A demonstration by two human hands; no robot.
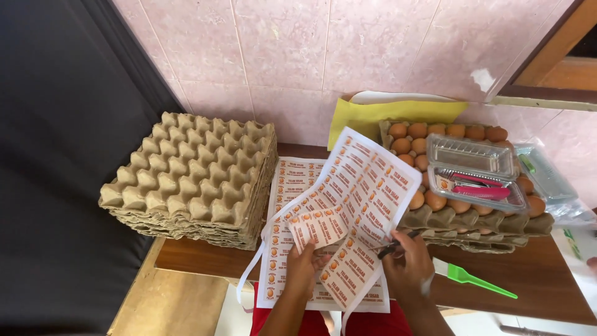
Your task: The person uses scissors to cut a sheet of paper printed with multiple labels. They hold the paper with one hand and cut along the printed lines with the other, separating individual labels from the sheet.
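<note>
My left hand (303, 269) holds up a white sheet of printed labels (360, 193) with small orange egg pictures; part of it is cut into strips that hang down. My right hand (407, 264) grips scissors (395, 244) with dark handles, the blades at the sheet's lower right edge. More label sheets (292, 180) lie flat on the wooden table (535, 277) under my hands.
A stack of empty cardboard egg trays (193, 177) stands at the left. At the right, trays of brown eggs (429, 134) carry a clear plastic box (476, 171) with pink items. A green-handled brush (469, 277) lies near my right hand. Yellow paper (373, 115) leans on the tiled wall.
</note>
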